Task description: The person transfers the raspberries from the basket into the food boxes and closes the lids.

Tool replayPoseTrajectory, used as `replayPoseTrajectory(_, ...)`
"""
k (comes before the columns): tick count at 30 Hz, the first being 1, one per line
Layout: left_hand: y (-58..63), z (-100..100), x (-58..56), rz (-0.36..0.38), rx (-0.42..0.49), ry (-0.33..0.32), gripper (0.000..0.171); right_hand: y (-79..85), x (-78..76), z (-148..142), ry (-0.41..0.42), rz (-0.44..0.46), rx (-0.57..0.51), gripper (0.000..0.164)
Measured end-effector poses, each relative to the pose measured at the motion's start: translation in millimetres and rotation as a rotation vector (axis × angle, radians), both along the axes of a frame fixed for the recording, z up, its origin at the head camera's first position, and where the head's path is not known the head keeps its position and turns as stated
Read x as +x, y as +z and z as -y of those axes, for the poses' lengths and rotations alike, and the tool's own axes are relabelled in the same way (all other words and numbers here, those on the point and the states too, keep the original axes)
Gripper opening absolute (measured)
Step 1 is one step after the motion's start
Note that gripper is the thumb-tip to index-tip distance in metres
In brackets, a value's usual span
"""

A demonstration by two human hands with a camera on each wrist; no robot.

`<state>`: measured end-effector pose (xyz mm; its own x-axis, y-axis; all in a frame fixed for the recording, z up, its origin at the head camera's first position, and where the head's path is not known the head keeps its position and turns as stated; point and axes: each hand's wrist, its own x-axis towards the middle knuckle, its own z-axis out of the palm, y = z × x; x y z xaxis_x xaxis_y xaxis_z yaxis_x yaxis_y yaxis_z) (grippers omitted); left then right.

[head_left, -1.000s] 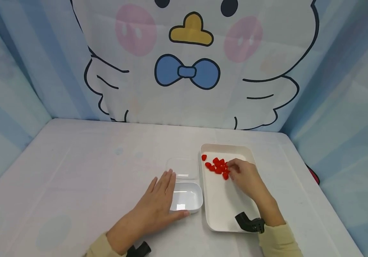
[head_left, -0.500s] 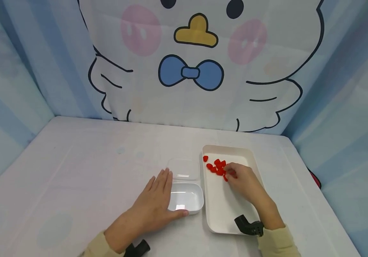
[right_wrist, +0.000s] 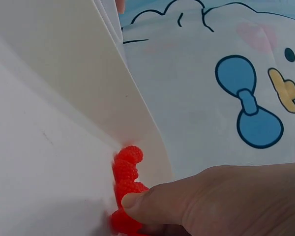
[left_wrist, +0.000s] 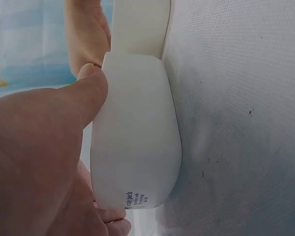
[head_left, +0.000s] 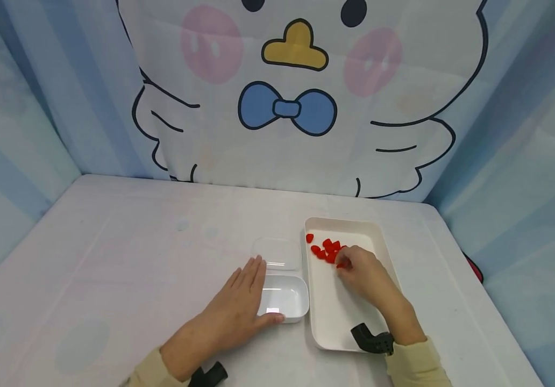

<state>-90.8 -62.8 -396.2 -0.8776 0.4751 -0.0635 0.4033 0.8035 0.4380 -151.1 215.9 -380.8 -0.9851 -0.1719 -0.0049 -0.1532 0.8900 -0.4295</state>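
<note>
In the head view, a small white lidless box (head_left: 289,293) sits on the table. My left hand (head_left: 231,309) rests along its left side with straight fingers, and its thumb (left_wrist: 91,91) lies against the near wall. Just right of it stands a shallow cream tray (head_left: 335,317) with several red raspberries (head_left: 327,250) near its far end. My right hand (head_left: 367,274) reaches into the tray, thumb and fingers curled together at the near edge of the cluster. In the right wrist view its thumb tip presses on the raspberries (right_wrist: 125,171); the fingers partly hide the pinched one.
A clear plastic lid (head_left: 277,253) lies behind the white box, next to the tray's left wall. One raspberry (head_left: 309,238) sits apart in the tray's far left corner. A printed curtain (head_left: 282,156) hangs behind the table.
The right hand's fingers have drawn slightly left and nearer over the raspberries and closed together, covering some. The left hand stays by the box, which has shifted very slightly.
</note>
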Motion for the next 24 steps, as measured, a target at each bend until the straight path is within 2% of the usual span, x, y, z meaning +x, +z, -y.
replayPoseTrajectory(15,-1.4,-2.3,0.7,-0.009,0.008,-0.016,0.102,0.4,2.6,4.1,0.000,0.015,0.047,0.013)
replayPoseTrajectory(24,-2.6,-3.1,1.3,0.000,0.020,0.001,0.102,0.1,2.0,4.3,0.000,0.008,0.040,0.018)
